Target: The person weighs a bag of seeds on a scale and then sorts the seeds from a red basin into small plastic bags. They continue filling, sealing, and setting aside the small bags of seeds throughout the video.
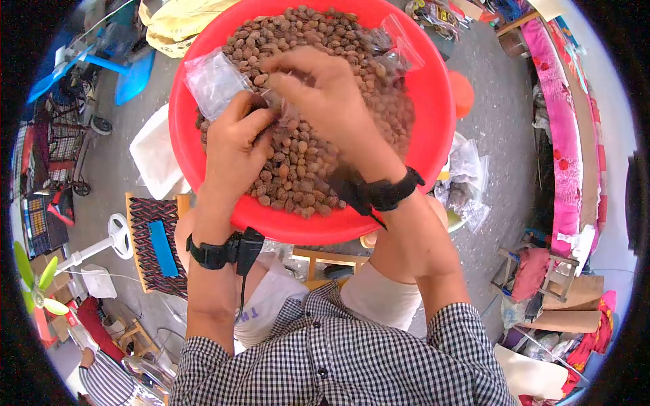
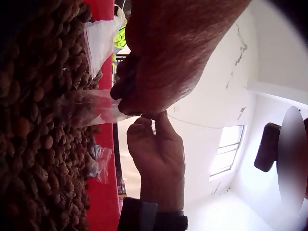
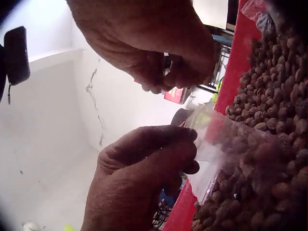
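Brown, ridged nuts or pits [image 1: 298, 169] fill a wide red basin [image 1: 430, 128]. The left hand [image 1: 237, 145] pinches the upper edge of a clear plastic bag [image 3: 211, 149]; the bag's lower part hangs against the nuts [image 3: 269, 192]. In the right wrist view the left hand [image 3: 139, 178] is below the right hand [image 3: 149, 38], whose curled fingers are close to the bag's top and show nothing clearly held. The left wrist view has the right hand [image 2: 159, 154] at the left hand's fingertips [image 2: 139, 107]. Another clear bag [image 1: 217, 84] lies flat by the basin's left rim.
Small clear bags [image 1: 399, 51] lie at the basin's upper right. Beyond the basin are more plastic bags [image 1: 467, 169] at right, a woven stool [image 1: 159, 243] at left and a blue chair [image 1: 134, 78]. Another person [image 1: 112, 382] is at the lower left.
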Motion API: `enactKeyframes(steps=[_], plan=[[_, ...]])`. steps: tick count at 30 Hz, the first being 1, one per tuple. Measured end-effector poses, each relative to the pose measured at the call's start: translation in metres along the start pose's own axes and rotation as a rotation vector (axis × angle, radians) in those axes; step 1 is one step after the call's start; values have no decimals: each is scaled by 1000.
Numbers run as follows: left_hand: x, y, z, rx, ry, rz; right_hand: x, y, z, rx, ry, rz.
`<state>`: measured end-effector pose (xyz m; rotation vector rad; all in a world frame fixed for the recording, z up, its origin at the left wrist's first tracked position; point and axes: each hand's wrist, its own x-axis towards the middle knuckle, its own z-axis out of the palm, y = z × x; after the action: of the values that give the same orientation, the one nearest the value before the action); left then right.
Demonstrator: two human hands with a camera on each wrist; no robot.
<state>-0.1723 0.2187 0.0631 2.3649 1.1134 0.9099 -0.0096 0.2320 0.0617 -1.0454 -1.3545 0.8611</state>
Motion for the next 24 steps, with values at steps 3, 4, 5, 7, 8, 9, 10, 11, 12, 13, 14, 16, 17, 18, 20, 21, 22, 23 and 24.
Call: enactKeyframes(steps=[3,4,5,7,8,9,10,11,12,13,14,16,17,18,20,21,22,23,24], plan=[[-1,0,0,0,1,13,1,0,-5,-119,-42,-23],[-2,0,0,-5,3,10,2,0,-10,-91,6,19],[-1,1,-2,-22,4,7,5,1,-18,-64,50,59],[-1,3,-6,-54,9,1,13,-2,-33,-84,124,29],[-1,3,-6,-63,13,5,13,-2,-41,-150,103,80],[-1,3,-7,-73,16,9,14,0,-48,-216,82,129],[-1,3,-7,-83,20,14,14,3,-51,-283,62,178],[-1,1,-7,-74,21,18,14,11,-48,-306,60,129],[-2,-1,-6,-66,23,22,11,17,-48,-364,11,92],[-2,-3,-5,-59,26,27,9,23,-47,-422,-39,54],[-2,-4,-5,-65,42,29,9,27,-48,-481,-91,15],[-1,-3,-4,-79,78,34,11,33,-48,-634,-181,68],[-1,-4,-4,-79,61,28,11,40,-47,-669,-187,78],[-3,-5,-4,-78,43,20,12,45,-46,-704,-194,89],[-3,-5,-7,-80,22,7,14,49,-48,-722,-212,143],[-3,-4,-8,-83,18,2,15,53,-48,-737,-233,176],[-3,-3,-10,-86,11,-2,17,57,-49,-751,-252,210],[-3,-3,-11,-98,12,-9,15,61,-49,-753,-282,248],[-3,-4,-11,-112,11,-17,14,62,-49,-756,-312,287]])
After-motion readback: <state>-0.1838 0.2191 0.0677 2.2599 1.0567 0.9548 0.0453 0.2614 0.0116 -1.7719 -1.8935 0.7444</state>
